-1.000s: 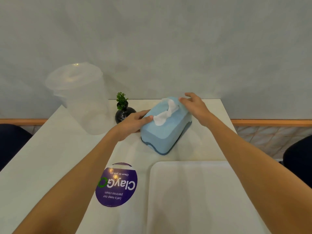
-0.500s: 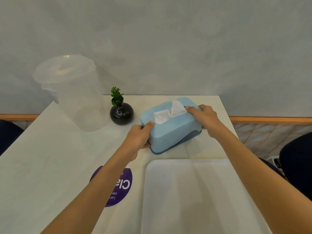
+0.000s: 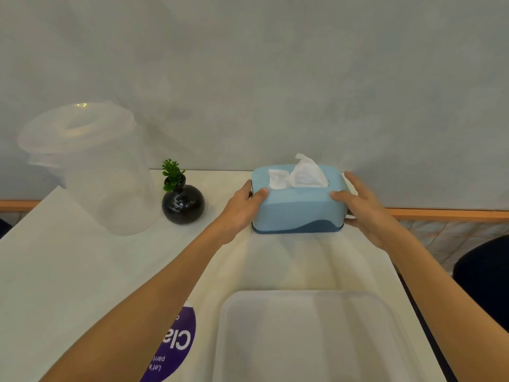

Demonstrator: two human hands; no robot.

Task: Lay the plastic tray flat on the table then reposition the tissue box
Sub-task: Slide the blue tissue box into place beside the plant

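The light blue tissue box (image 3: 297,209) with a dark blue base stands square to the wall at the table's far edge, a white tissue sticking out of its top. My left hand (image 3: 242,210) grips its left end and my right hand (image 3: 363,210) grips its right end. The white plastic tray (image 3: 311,337) lies flat on the table in front of me, near the front right, between my forearms.
A clear lidded plastic container (image 3: 88,166) stands at the back left. A small black vase with a green plant (image 3: 181,201) sits left of the box. A purple round sticker (image 3: 173,346) lies left of the tray. The table's right edge (image 3: 407,288) is close to the tray.
Both hands have turned the tissue box from a diagonal pose to square with the wall and pushed it back toward the far edge. The tray has stayed flat.
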